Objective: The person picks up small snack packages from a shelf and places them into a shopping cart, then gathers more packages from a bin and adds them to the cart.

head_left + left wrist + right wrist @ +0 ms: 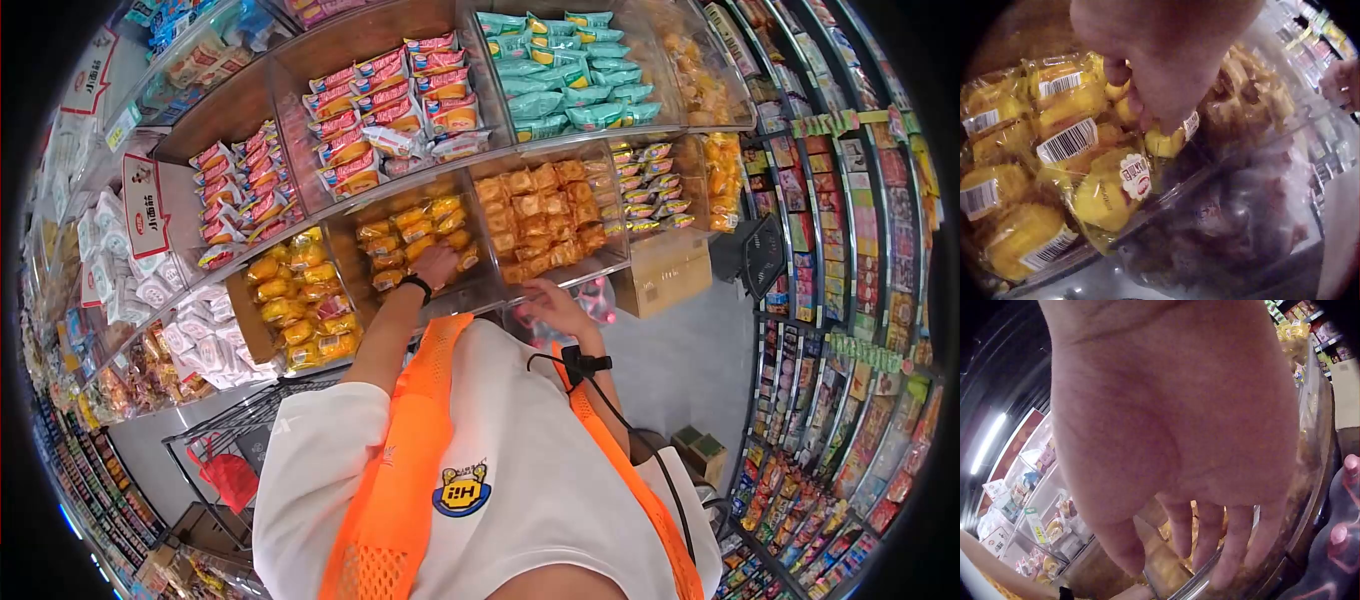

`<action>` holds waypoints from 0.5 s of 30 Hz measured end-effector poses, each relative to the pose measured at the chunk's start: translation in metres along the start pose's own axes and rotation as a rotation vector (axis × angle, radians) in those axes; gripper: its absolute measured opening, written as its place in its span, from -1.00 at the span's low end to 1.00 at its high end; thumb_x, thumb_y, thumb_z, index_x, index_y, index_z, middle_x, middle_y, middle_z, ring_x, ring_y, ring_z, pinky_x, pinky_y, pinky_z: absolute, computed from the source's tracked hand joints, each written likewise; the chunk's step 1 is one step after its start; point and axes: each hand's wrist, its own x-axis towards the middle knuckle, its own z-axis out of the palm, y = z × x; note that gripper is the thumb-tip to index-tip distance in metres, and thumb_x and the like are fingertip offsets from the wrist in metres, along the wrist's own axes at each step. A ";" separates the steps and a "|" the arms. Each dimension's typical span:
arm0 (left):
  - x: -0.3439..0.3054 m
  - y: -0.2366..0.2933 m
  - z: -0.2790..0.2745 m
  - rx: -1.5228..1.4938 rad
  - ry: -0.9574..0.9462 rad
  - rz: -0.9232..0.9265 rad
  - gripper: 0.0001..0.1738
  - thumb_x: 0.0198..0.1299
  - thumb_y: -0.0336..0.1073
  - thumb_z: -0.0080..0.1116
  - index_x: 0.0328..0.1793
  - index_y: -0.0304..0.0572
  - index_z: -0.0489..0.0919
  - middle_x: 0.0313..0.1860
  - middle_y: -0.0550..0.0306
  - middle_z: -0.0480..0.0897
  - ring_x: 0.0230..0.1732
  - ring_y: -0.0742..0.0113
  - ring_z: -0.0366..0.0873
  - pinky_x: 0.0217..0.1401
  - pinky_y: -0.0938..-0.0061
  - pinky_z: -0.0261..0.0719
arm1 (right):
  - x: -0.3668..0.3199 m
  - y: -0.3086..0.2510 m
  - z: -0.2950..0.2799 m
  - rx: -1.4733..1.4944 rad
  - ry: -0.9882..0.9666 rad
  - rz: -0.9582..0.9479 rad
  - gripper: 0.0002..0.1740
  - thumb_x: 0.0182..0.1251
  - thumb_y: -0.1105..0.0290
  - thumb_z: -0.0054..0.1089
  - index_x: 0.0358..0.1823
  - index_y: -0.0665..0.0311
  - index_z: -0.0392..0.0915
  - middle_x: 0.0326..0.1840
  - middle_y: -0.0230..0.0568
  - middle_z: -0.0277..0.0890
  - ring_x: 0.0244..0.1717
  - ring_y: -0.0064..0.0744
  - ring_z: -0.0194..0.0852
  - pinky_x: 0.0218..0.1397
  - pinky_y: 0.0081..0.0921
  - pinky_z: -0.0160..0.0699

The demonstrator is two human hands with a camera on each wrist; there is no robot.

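Observation:
My left hand [435, 265], with a black band on its wrist, reaches down into a clear bin of yellow-wrapped cakes [412, 225]. In the left wrist view, the fingers [1138, 109] bend down among the packs, right at a yellow cake pack [1166, 142] near the bin's front wall; the hand hides part of it, and I cannot tell whether they grip it. My right hand [555, 305] is at the front rim of the neighbouring bin of orange-brown packs [540, 215]. Seen from the right wrist, its fingers [1207, 537] stretch down over the clear rim, holding nothing.
Behind stand bins of pink packs [350, 120] and green packs [570, 75]. Below my right hand are pink-capped bottles [1340, 536]; a cardboard box [665, 275] is right of them. A black wire cart [240, 410] stands at left, tall snack shelves [850, 200] at right.

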 end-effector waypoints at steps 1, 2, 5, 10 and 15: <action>0.003 0.000 0.003 0.012 0.017 -0.006 -0.69 0.03 -0.35 0.25 -0.05 -0.23 0.62 -0.13 -0.04 0.68 0.06 -0.01 0.57 -0.02 0.14 0.60 | -0.001 0.000 -0.001 0.001 -0.005 0.017 -0.39 0.30 0.33 0.31 0.35 0.32 0.35 0.16 -0.07 0.54 0.09 -0.30 0.59 0.13 -0.39 0.60; 0.007 -0.001 0.006 0.034 0.014 -0.038 -0.70 0.03 -0.36 0.24 -0.07 -0.23 0.63 -0.15 -0.04 0.68 0.03 -0.02 0.58 -0.04 0.15 0.60 | -0.001 0.000 -0.003 0.038 -0.010 0.020 -0.40 0.31 0.34 0.30 0.34 0.32 0.35 0.16 -0.08 0.54 0.08 -0.31 0.59 0.12 -0.39 0.60; 0.012 -0.005 0.019 0.071 0.032 -0.079 -0.75 0.01 -0.39 0.23 -0.14 -0.23 0.64 -0.20 -0.06 0.68 -0.06 -0.03 0.61 -0.08 0.15 0.60 | -0.003 0.001 -0.004 0.110 -0.019 0.026 -0.42 0.31 0.36 0.27 0.34 0.31 0.36 0.16 -0.11 0.55 0.06 -0.33 0.59 0.11 -0.40 0.60; -0.001 -0.004 0.014 -0.025 0.248 0.054 -0.72 0.01 -0.40 0.26 -0.10 -0.26 0.62 -0.22 -0.11 0.67 -0.13 -0.06 0.64 -0.13 0.16 0.60 | 0.000 0.004 -0.003 0.088 0.005 -0.007 -0.45 0.30 0.40 0.25 0.32 0.27 0.38 0.13 -0.13 0.57 0.01 -0.36 0.61 0.09 -0.41 0.61; -0.030 0.012 -0.041 -0.216 -0.016 -0.195 -0.50 0.02 -0.28 0.35 0.12 -0.24 0.54 -0.19 -0.11 0.67 -0.04 -0.07 0.64 -0.05 0.11 0.59 | 0.001 0.004 -0.002 0.084 0.029 0.043 -0.48 0.28 0.41 0.26 0.29 0.25 0.43 0.07 -0.18 0.61 -0.06 -0.43 0.62 0.03 -0.45 0.63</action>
